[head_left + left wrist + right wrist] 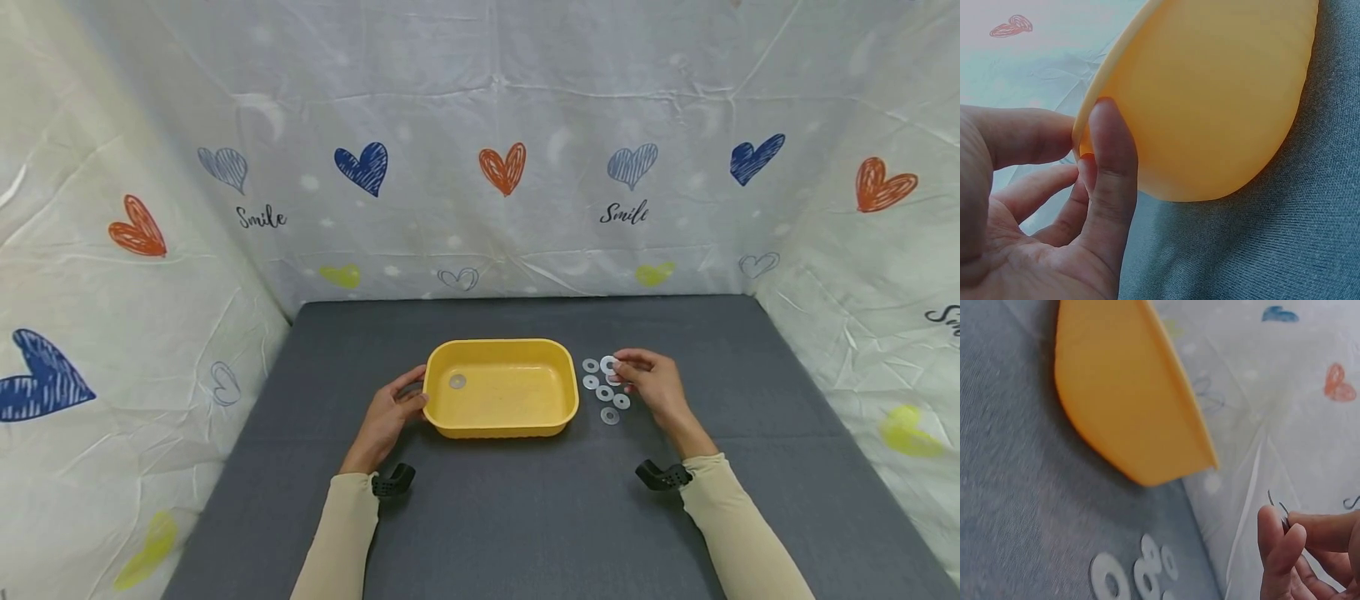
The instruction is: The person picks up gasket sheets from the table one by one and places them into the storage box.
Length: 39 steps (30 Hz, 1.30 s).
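A yellow plastic tray [487, 432] sits mid-table, with one flat metal washer [452, 382] lying inside it toward the left end. My left hand [384, 421] grips the tray's left rim; in the left wrist view the thumb [1113, 150] lies on the near side of the rim and the fingers are behind it. Just right of the tray, my right hand [657, 388] pinches a washer [604, 364] above the loose ones. That washer appears nearly edge-on between the fingertips in the right wrist view. Several loose washers [610, 421] lie flat below and left of this hand.
A dark grey cloth [517, 517] covers the table. White sheeting [420, 233] printed with hearts and words rises behind the table and on both sides. A black band with a mount [663, 477] is on each wrist.
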Each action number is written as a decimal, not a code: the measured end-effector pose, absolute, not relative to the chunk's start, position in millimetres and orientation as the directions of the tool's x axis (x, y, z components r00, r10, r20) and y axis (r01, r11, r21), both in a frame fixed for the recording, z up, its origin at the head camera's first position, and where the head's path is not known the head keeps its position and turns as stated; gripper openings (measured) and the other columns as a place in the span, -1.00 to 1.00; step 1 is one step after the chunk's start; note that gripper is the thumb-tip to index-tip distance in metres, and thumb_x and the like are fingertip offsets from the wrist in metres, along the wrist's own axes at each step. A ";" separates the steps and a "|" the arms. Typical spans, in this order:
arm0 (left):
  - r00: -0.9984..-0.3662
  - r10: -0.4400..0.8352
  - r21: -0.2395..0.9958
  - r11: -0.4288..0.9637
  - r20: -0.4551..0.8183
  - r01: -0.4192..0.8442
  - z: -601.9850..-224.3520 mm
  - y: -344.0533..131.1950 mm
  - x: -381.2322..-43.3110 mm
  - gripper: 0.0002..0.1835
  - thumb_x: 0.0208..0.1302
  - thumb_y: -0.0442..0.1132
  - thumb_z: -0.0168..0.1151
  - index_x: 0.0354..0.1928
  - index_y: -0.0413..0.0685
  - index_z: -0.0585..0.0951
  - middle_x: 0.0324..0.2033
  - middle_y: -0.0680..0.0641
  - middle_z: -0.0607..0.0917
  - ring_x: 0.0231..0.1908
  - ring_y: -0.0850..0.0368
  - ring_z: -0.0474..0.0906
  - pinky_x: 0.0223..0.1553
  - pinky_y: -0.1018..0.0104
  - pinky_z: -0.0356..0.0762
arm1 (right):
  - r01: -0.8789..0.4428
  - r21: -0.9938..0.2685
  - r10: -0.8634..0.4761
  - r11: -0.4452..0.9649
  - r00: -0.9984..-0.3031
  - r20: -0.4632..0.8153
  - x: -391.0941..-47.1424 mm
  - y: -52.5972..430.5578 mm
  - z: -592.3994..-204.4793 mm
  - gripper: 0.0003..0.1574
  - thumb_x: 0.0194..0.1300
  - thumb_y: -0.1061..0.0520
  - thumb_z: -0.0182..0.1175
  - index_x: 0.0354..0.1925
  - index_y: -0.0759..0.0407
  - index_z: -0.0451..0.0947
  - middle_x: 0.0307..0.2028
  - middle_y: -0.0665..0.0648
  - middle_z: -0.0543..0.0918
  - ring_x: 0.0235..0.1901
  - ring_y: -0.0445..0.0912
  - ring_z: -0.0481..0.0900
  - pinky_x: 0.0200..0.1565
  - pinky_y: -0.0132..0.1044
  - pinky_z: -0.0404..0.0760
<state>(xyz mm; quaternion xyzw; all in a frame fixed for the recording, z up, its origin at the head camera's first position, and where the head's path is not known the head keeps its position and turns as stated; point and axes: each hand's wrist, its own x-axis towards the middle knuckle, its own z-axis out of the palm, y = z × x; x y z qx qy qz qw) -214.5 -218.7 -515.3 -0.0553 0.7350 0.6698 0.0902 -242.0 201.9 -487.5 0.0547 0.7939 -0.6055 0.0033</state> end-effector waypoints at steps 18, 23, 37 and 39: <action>-0.975 0.041 0.972 0.097 -0.219 -0.214 -512.8 -219.1 -214.8 -0.36 0.37 -0.33 0.16 0.46 0.10 0.29 0.36 -0.10 0.39 0.11 -0.12 0.50 -0.20 0.42 0.60 | 0.039 -0.985 -0.007 0.166 -0.999 -0.041 -239.9 165.1 -464.0 -0.63 0.32 0.16 0.27 0.05 0.30 0.60 -0.26 0.05 0.70 -0.17 0.11 0.76 -0.21 -0.17 0.72; -0.975 0.046 0.973 0.096 -0.217 -0.212 -512.6 -219.9 -214.5 -0.36 0.38 -0.32 0.16 0.46 0.10 0.29 0.36 -0.10 0.39 0.09 -0.12 0.51 -0.19 0.42 0.61 | 0.022 -0.993 -0.053 0.114 -0.998 -0.028 -243.5 152.1 -460.7 -0.63 0.31 0.18 0.27 0.05 0.32 0.60 -0.22 0.11 0.69 -0.23 0.06 0.76 -0.22 -0.21 0.72; -0.974 0.047 0.971 0.098 -0.223 -0.217 -513.5 -218.8 -215.5 -0.36 0.37 -0.34 0.15 0.46 0.08 0.29 0.35 -0.11 0.39 0.11 -0.12 0.51 -0.19 0.43 0.61 | 0.120 -0.993 -0.117 -0.008 -0.986 -0.118 -255.5 107.8 -461.3 -0.66 0.29 0.30 0.25 0.04 0.38 0.59 -0.26 0.13 0.67 -0.41 -0.17 0.73 -0.29 -0.33 0.71; -0.973 0.045 0.970 0.102 -0.225 -0.220 -513.7 -218.4 -215.7 -0.36 0.37 -0.34 0.16 0.46 0.08 0.29 0.35 -0.11 0.40 0.11 -0.12 0.51 -0.19 0.43 0.61 | 0.132 -0.991 -0.120 -0.011 -0.984 -0.130 -256.4 101.7 -461.6 -0.66 0.29 0.30 0.26 0.03 0.37 0.59 -0.23 0.16 0.67 -0.40 -0.16 0.74 -0.27 -0.31 0.72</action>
